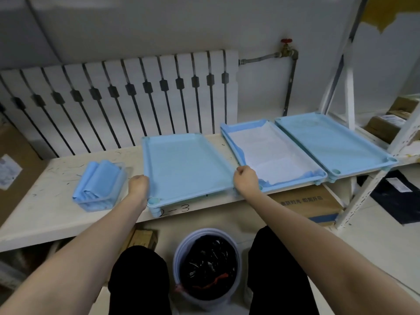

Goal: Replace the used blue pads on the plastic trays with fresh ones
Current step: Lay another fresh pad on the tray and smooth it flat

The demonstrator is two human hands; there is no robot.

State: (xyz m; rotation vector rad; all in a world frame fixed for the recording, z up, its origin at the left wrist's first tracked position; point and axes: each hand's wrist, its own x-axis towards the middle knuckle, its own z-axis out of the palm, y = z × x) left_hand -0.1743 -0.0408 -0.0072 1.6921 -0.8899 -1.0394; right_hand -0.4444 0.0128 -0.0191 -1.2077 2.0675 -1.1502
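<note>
PLACE: storeroom or utility back room | WALL: white column radiator (127, 96), bare pipe with red-handled valve (286, 47) | STORAGE: white metal rack (349, 87) holding cardboard parcels (384, 127), carton (304, 201) under scuffed workbench (56, 178) hand-marked "2-3" | WORK: blue plastic trays (146, 164) in a row, bag-lined bin (178, 258) on the floor

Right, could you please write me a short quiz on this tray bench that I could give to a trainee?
1. True or false: the bin with the black liner stands on the bench.
2. Which tray holds the white pad? A left, B middle, C right.
3. Fill in: the left hand and the right hand are at opposite side rims of the ___ tray.

Key
1. False: it stands on the floor, between the person's knees.
2. B, the middle tray.
3. Left: the left tray, the one nearest the person.
</note>
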